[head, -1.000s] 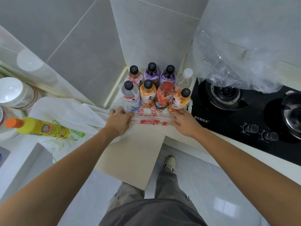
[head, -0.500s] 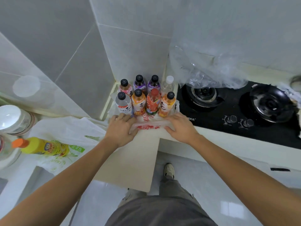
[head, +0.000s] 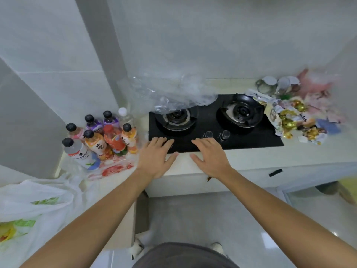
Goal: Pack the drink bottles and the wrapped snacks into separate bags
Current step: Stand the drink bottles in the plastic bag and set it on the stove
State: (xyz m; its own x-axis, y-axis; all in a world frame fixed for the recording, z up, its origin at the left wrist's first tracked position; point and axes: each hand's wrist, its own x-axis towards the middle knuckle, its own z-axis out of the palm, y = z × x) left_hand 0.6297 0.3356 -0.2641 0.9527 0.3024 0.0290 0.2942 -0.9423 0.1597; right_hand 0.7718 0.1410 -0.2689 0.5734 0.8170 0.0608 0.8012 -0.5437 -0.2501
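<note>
Over the front edge of the gas stove [head: 212,140], the left hand [head: 154,159] and right hand [head: 211,157] are held flat, fingers spread, nothing gripped. The drink bottles [head: 100,136] are clustered upright on a red-printed clear bag [head: 114,169] at the bench corner, left of the stove. The wrapped snacks [head: 293,117] are heaped on the bench [head: 299,153] right of it. A white bag [head: 32,202] lies lower left.

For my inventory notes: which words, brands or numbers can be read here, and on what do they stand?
None can be read.
Bottle labels: print blurred.
Clear bag under the bottles: red print, illegible.
White bag: green print, illegible.
Snack wrappers: too blurred.
Stove knob marks: too small.
</note>
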